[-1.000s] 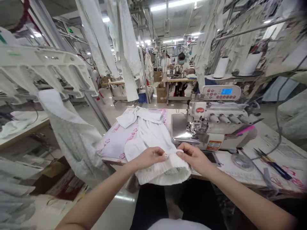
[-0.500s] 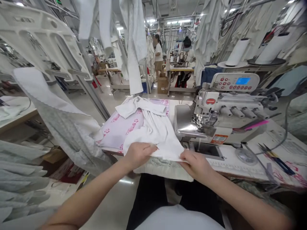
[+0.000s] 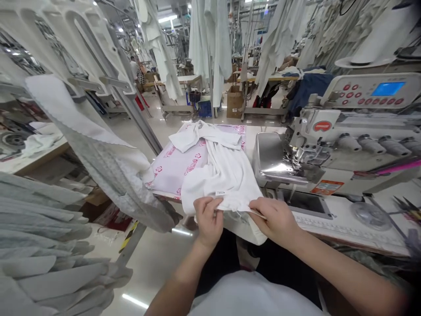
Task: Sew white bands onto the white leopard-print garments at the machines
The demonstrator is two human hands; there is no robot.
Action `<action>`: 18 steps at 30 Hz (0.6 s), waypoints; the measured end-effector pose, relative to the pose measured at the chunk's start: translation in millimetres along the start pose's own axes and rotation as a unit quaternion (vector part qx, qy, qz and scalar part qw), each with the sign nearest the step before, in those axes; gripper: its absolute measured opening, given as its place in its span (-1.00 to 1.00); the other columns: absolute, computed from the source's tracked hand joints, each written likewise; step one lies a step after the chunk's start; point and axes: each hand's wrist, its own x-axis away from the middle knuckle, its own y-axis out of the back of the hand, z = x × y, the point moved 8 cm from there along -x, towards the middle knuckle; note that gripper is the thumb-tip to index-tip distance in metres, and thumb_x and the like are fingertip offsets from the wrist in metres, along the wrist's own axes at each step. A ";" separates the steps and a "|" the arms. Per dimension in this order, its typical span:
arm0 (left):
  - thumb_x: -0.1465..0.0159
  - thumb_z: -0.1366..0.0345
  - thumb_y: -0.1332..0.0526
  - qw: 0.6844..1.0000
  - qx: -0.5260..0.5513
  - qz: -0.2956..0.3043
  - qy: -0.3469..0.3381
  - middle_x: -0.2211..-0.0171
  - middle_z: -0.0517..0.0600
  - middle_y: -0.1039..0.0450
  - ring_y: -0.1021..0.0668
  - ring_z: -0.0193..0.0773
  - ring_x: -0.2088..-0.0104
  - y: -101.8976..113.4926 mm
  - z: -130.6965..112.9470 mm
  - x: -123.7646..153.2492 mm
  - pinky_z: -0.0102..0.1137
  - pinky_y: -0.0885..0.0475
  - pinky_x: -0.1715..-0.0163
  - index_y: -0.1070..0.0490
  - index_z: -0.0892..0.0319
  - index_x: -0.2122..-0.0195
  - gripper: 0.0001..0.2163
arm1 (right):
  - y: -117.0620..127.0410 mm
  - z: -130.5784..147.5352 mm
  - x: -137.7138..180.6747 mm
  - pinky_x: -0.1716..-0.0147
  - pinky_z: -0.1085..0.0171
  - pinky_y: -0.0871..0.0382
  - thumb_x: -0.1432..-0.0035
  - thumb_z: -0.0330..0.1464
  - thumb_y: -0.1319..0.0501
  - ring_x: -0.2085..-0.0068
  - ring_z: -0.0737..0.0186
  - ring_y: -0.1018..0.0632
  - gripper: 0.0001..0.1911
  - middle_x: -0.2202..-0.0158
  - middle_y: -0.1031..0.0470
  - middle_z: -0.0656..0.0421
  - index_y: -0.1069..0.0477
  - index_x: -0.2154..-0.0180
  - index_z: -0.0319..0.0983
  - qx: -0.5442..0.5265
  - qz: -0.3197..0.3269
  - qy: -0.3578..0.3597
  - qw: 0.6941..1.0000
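A white garment lies on the table in front of me, its near hem hanging over the edge. My left hand pinches that hem from below, fingers closed on the cloth just under a small white label. My right hand grips the same hem a little to the right, fingers closed on the fabric. An overlock sewing machine stands to the right of the garment, its metal plate beside the cloth.
A pink-printed plastic sheet lies under the garment. Grey fabric hangs from a white rack at left, with stacked cloth pieces below. Scissors lie at far right. White garments hang overhead; cardboard boxes and tables stand beyond.
My view has moved closer and lower. Both hands have shifted along the hem, the left one turning under the cloth near the label; the hem is pulled toward me.
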 end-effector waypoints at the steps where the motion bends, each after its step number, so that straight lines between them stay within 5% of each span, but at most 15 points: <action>1: -0.09 0.55 -0.09 1.000 0.011 0.004 -0.001 0.34 -0.01 -0.24 -0.36 -0.30 0.29 0.9 1.2 -1.0 -0.34 -0.34 0.28 -0.35 0.13 0.17 -0.70 | -1.2 0.5 0.6 0.53 0.36 -0.16 -0.13 -0.46 -0.05 0.51 0.33 -0.37 -0.93 0.54 -0.36 0.17 -0.29 0.33 -0.27 -0.004 0.007 -0.001 1.000; 11: -0.04 0.56 -0.18 0.995 0.001 -0.016 -0.100 0.43 -0.07 -0.26 -0.37 -0.37 0.41 19.7 4.5 -5.6 -0.38 -0.31 0.38 -0.34 0.13 0.28 -0.76 | -11.1 -2.5 3.6 0.57 0.37 -0.15 -0.11 -0.48 -0.04 0.54 0.35 -0.34 -0.81 0.58 -0.31 0.20 -0.35 0.23 -0.27 -0.022 0.020 -0.006 1.000; 18: 0.00 0.62 -0.19 0.991 0.018 -0.023 -0.129 0.43 -0.09 -0.30 -0.38 -0.37 0.41 62.5 -3.4 -28.0 -0.38 -0.30 0.38 -0.35 0.13 0.30 -0.71 | -2.9 1.5 11.7 0.62 0.37 -0.08 -0.08 -0.54 -0.04 0.58 0.36 -0.25 -0.83 0.63 -0.20 0.23 -0.32 0.28 -0.26 -0.017 -0.027 0.021 0.999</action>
